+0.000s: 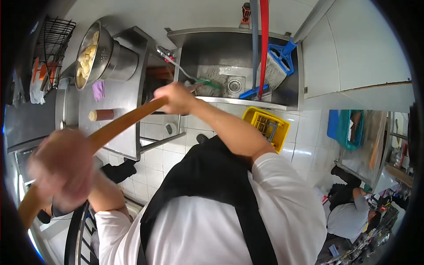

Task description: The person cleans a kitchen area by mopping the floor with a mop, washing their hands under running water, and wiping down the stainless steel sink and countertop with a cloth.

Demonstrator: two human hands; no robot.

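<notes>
A mop with a wooden handle (128, 120) slants across the view from the lower left toward the sink. My right hand (176, 99) is closed around the handle near its lower end, in front of the sink's edge. Farther up the handle is my left hand (62, 168), blurred by motion but wrapped round the wood. Grey mop strands (215, 89) with a green fitting lie in the steel sink (198, 53), left of the drain.
A blue broom (282, 59) and long poles, one red (264, 39), stand in the sink's right side. Below is a yellow mop bucket (282, 132). On the steel table (119, 132) at left are a colander (102, 55) of pale pieces and a sauce bottle (102, 115). Another person (351, 216) is at lower right.
</notes>
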